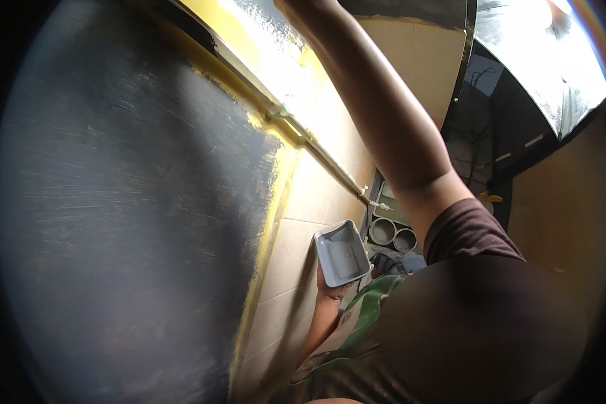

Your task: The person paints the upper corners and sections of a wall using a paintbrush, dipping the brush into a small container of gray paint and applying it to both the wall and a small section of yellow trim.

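Note:
My left hand [332,292] grips a small rectangular plastic tub [341,255] from beneath and its near end. Grey paint coats the inside of the tub, and its mouth is tilted up towards me. My right forearm stretches up past the top edge of the picture, so the right hand itself is out of view. That arm crosses in front of a brightly lit stretch of wall. To the left spreads a wall painted patchy dark grey [156,202], bordered by a ragged yellow strip [267,212]. Pale tiles [303,242] lie beside the strip, behind the tub.
A thin pipe [333,169] runs slantwise along the wall down to a tap [381,205]. Below stand two round containers [382,231] [405,240] beside a greenish basin [390,214]. A bright, glaring panel [540,55] fills the upper right, near a red-and-white bar [517,149].

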A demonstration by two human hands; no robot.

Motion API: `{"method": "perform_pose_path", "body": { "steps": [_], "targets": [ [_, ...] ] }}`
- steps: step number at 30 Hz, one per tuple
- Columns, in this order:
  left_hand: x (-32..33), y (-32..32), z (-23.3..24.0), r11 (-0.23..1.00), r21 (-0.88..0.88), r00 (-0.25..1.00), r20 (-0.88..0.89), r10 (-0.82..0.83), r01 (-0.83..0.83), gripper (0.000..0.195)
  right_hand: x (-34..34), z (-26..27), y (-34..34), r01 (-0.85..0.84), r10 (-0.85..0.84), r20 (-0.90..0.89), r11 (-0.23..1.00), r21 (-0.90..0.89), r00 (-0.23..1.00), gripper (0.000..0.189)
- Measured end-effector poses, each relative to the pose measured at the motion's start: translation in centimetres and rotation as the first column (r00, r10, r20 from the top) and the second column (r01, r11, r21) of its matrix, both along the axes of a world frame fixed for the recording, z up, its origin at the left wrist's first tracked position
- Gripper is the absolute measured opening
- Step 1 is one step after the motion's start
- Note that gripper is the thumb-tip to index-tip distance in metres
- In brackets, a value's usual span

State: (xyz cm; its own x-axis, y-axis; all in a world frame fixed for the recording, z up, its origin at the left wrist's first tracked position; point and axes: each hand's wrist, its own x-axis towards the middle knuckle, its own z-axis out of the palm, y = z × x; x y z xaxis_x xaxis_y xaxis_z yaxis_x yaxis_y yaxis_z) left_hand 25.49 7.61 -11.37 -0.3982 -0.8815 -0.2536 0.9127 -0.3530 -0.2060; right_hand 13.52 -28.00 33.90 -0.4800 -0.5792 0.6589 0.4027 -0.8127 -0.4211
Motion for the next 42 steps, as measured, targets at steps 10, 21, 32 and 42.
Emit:
{"method": "perform_pose_path", "body": {
  "steps": [10,21,32,42],
  "targets": [
    [1.1,2.3,-2.2,0.995,0.090,0.926,0.377,0.008,-0.046,0.069,-0.7,-23.3,0.7,0.140,-0.007,-0.243,0.832,0.536,0.970,0.015],
    [0.3,-0.1,1.0,1.000,0.013,0.983,0.183,0.011,-0.014,0.070,1.3,-2.7,-0.4,-0.152,0.176,0.252,0.982,-0.111,0.952,0.023],
    [-0.6,0.3,1.3,0.987,0.162,0.821,0.561,-0.104,0.015,0.065,-2.3,-26.8,1.2,0.037,-0.039,-0.004,0.892,0.450,0.999,0.016],
    [-2.6,-5.9,2.4,0.992,-0.125,0.938,0.341,0.059,-0.017,0.072,-14.6,-28.0,15.5,-0.111,0.478,-0.405,0.742,0.661,0.779,0.019]
  ]
}}
